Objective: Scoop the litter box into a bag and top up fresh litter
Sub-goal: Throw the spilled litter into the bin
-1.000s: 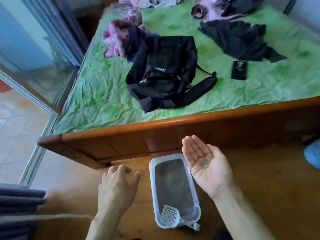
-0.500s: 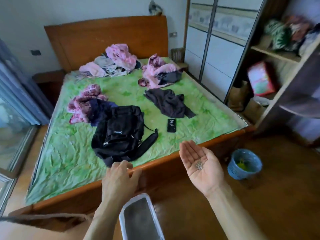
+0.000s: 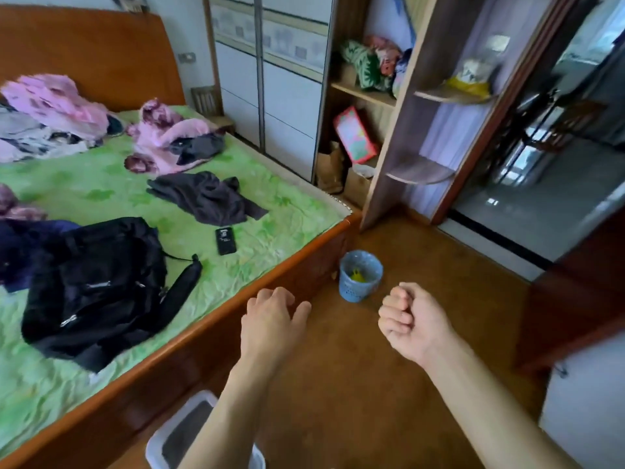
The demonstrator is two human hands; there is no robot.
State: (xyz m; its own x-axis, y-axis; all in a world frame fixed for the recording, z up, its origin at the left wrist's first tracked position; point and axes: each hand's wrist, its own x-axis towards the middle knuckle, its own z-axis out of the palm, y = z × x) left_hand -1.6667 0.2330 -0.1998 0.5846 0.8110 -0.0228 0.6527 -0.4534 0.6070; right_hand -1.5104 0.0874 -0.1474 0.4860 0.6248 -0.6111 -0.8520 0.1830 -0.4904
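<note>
**Both hands held out over the floor, litter box at the bottom edge**

The right hand [image 3: 414, 321] is seen at about 5 o'clock from the picture's centre, its fingers curled tight into a fist; whether anything is enclosed in that grip cannot be told. The left hand [image 3: 270, 324] is held palm down near 6 o'clock, fingers loosely bent and holding nothing. The litter box [image 3: 159, 445], white-rimmed with grey litter inside, is found at 7 o'clock on the wooden floor [image 3: 389, 384], just beside the bed frame [image 3: 189, 333] and partly covered by the left forearm. A blue bin [image 3: 360, 277] is placed on the floor at the bed's corner, at 12 o'clock from the hands. On the green sheet a black backpack [image 3: 98, 286], a black phone [image 3: 225, 241] and a dark garment [image 3: 206, 198] are laid, with pink clothes [image 3: 169, 137] heaped further back
</note>
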